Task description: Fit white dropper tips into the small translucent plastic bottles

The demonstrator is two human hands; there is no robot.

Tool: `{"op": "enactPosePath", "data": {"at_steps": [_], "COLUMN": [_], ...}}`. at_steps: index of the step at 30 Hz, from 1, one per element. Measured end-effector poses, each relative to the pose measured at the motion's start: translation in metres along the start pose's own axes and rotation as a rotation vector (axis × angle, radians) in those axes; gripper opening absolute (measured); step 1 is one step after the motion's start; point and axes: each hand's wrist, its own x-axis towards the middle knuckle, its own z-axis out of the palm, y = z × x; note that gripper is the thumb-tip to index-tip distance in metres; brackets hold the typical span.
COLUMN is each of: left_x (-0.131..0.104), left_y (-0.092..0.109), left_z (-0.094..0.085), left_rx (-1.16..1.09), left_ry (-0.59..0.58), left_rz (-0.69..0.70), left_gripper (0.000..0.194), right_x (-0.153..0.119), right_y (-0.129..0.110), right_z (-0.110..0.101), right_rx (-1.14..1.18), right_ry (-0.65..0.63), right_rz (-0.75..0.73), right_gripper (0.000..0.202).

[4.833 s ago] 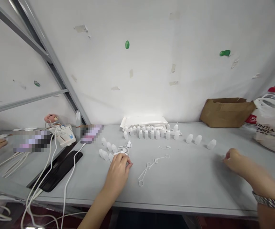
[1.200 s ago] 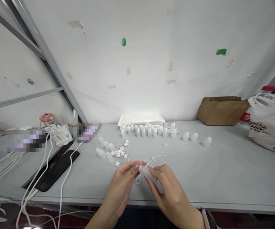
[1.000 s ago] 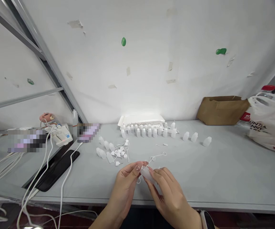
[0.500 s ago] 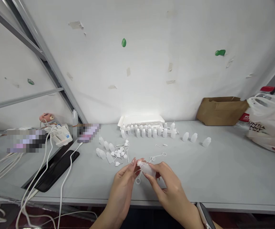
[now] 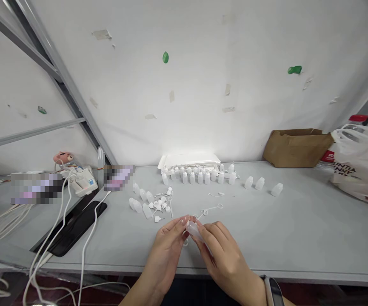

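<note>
My right hand (image 5: 225, 250) is wrapped around a small translucent squeeze bottle (image 5: 194, 230), tilted with its neck toward the left. The fingertips of my left hand (image 5: 171, 240) are closed over the bottle's neck, which they hide. A white ring of a thin plastic strap (image 5: 186, 242) shows below the fingers; its other end is out of sight. Just beyond the hands lies another ringed strap (image 5: 214, 208). Loose white nozzle caps (image 5: 160, 205) are piled to the left, one nozzle cap (image 5: 158, 219) apart from them. Several uncapped bottles (image 5: 147, 211) lie or stand beside the pile.
Several bottles with nozzles (image 5: 199, 177) stand in rows before a white tray (image 5: 190, 160). Three bottles (image 5: 248, 182) stand to the right. A cardboard box (image 5: 295, 148) and plastic bag (image 5: 359, 170) are farther right. A black power bank (image 5: 78, 229) and white cables lie left.
My left fingers have closed over the bottle's neck, which was visible before. The right hand has turned slightly and moved toward the left hand with the bottle.
</note>
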Motion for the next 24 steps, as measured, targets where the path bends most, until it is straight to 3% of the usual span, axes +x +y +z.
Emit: {"op": "enactPosePath", "data": {"at_steps": [5, 9, 14, 19, 22, 24], "left_x": [-0.001, -0.002, -0.003, 0.000, 0.001, 0.001], "left_y": [-0.006, -0.012, -0.016, -0.010, -0.007, -0.006], "left_z": [0.003, 0.004, 0.003, 0.003, -0.001, -0.004], "left_rx": [0.020, 0.055, 0.115, 0.188, 0.218, 0.194], "left_ry": [0.039, 0.026, 0.019, -0.054, -0.039, 0.012], "left_rz": [0.023, 0.057, 0.087, 0.098, 0.135, 0.167], "left_gripper": [0.023, 0.025, 0.026, 0.025, 0.022, 0.019], "right_x": [0.000, -0.002, -0.003, 0.014, 0.021, 0.019], "right_y": [-0.004, -0.005, -0.007, -0.002, 0.000, -0.002], "right_z": [-0.001, 0.003, 0.005, -0.007, -0.008, -0.005], "right_rx": [-0.060, 0.063, 0.414, 1.033, 1.317, 1.252], "right_ry": [0.067, 0.096, 0.066, -0.167, -0.248, -0.199], "right_rz": [-0.035, 0.049, 0.397, 0.917, 0.986, 0.952], "right_gripper": [0.037, 0.030, 0.009, 0.025, 0.028, 0.027]}}
